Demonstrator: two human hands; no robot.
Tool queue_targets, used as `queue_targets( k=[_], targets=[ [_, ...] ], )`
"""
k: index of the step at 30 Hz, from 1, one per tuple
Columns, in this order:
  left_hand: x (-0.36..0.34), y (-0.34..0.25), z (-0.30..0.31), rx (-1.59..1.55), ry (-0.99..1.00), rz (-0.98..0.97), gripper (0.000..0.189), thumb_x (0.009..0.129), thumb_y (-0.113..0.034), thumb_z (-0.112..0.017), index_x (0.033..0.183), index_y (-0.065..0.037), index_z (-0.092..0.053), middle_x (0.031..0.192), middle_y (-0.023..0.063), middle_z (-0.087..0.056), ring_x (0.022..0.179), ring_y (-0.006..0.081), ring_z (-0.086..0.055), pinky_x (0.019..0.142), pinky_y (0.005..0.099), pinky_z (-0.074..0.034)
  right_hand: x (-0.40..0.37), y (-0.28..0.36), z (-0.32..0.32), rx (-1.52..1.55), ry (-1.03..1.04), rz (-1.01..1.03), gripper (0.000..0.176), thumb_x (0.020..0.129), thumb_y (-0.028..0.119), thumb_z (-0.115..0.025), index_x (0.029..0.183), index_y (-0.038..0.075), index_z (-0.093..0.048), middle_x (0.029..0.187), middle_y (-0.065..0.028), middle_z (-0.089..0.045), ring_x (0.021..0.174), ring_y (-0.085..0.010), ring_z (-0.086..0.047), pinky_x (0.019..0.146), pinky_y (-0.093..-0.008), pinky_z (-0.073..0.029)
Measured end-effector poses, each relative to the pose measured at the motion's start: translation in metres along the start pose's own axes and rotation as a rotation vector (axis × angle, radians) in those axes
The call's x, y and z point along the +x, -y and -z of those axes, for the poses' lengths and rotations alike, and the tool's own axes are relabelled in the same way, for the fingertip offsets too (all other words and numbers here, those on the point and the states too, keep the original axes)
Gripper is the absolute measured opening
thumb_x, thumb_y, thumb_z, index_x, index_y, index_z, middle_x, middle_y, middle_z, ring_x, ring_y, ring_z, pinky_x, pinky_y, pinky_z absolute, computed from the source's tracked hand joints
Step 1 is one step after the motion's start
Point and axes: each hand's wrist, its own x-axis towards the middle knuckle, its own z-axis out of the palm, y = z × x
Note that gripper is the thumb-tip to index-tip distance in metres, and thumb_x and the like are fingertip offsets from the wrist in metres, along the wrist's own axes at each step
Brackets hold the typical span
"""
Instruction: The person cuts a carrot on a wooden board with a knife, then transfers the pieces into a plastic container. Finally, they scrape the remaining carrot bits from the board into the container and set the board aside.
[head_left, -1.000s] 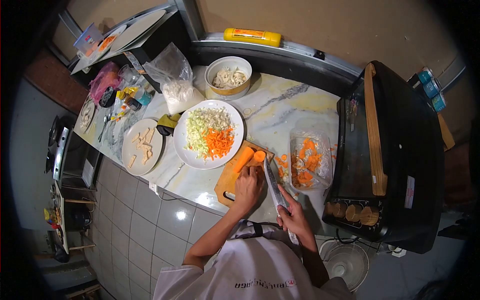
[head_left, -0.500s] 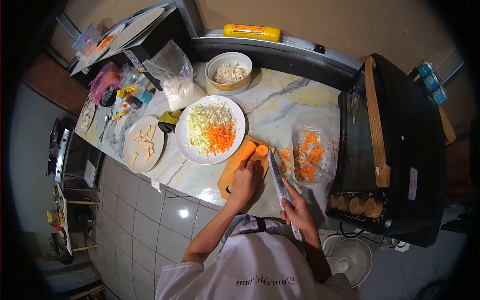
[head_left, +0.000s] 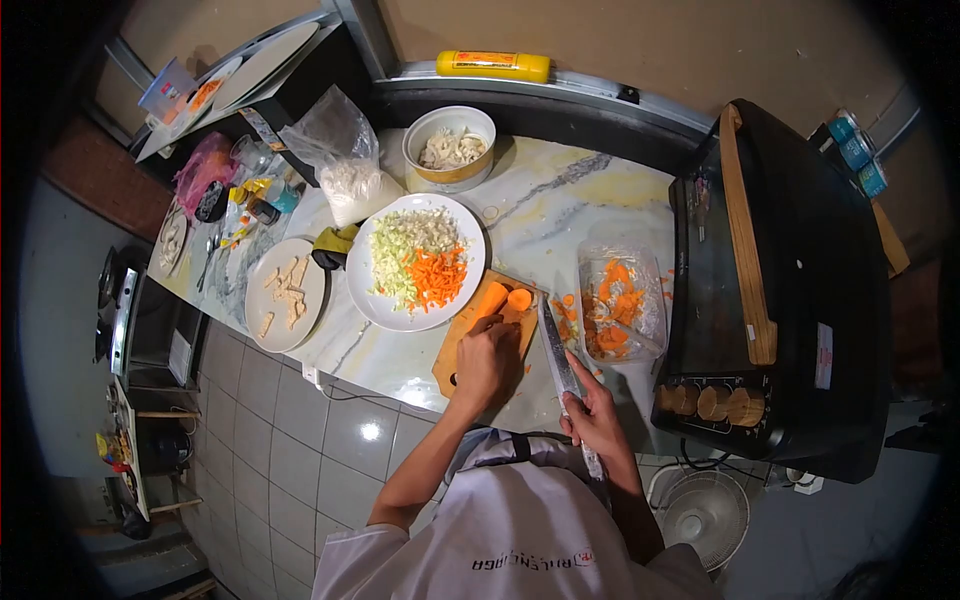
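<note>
My left hand [head_left: 483, 362] is over the wooden cutting board [head_left: 450, 350], its fingers curled on the near end of a peeled carrot [head_left: 489, 299]. A cut carrot piece [head_left: 519, 299] with a round orange face lies beside that carrot. My right hand [head_left: 594, 412] grips a long knife [head_left: 556, 352] whose blade points away from me, just right of the board. Left of the board, a white plate [head_left: 362, 290] holds separate heaps of diced orange carrot and chopped pale green and whitish pieces. A clear plastic container [head_left: 653, 342] with carrot scraps stands right of the knife.
A beige plate [head_left: 262, 325] of pale strips sits at the left, near a bag of white powder [head_left: 355, 192]. Behind is a pot [head_left: 450, 177] with pale pieces. A black oven [head_left: 800, 300] borders the right side. Carrot bits litter the marble counter [head_left: 540, 215].
The view has shifted slightly. My left hand stays at the carrot and the knife remains beside the board in my right hand, with little visible movement.
</note>
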Motion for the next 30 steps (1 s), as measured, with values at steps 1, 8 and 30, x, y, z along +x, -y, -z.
queue_targets(
  k=[1, 8, 30],
  targets=[
    [-0.002, 0.001, -0.006, 0.032, -0.012, -0.006, 0.014, 0.083, -0.012, -0.071, 0.093, -0.002, -0.075, 0.103, 0.0217, -0.071, 0.081, 0.0403, -0.07, 0.072, 0.0454, -0.055, -0.001, 0.0, 0.001, 0.002, -0.003, 0.006, 0.065, 0.101, 0.001, -0.049, 0.159, 0.02, -0.026, 0.065, 0.003, -0.049, 0.049, -0.0048, -0.05, 0.04, -0.0229, -0.043],
    [-0.006, 0.0, -0.024, 0.023, 0.02, -0.027, 0.017, 0.087, -0.006, -0.065, 0.102, 0.001, -0.068, 0.104, 0.0229, -0.065, 0.09, 0.0422, -0.065, 0.075, 0.0481, -0.053, -0.001, -0.003, 0.004, 0.003, -0.051, 0.019, 0.065, 0.101, 0.001, -0.049, 0.159, 0.019, -0.025, 0.064, 0.0028, -0.05, 0.049, -0.0048, -0.05, 0.04, -0.0226, -0.042],
    [0.061, 0.027, 0.068, -0.199, -0.037, 0.022, 0.008, 0.092, -0.002, -0.069, 0.098, 0.003, -0.069, 0.077, 0.0114, -0.071, 0.069, 0.0123, -0.066, 0.064, 0.0286, -0.051, -0.005, -0.003, -0.007, 0.023, -0.072, 0.05, 0.065, 0.1, 0.0, -0.049, 0.159, 0.018, -0.028, 0.068, 0.0027, -0.053, 0.05, -0.0037, -0.049, 0.039, -0.0211, -0.041]
  ],
)
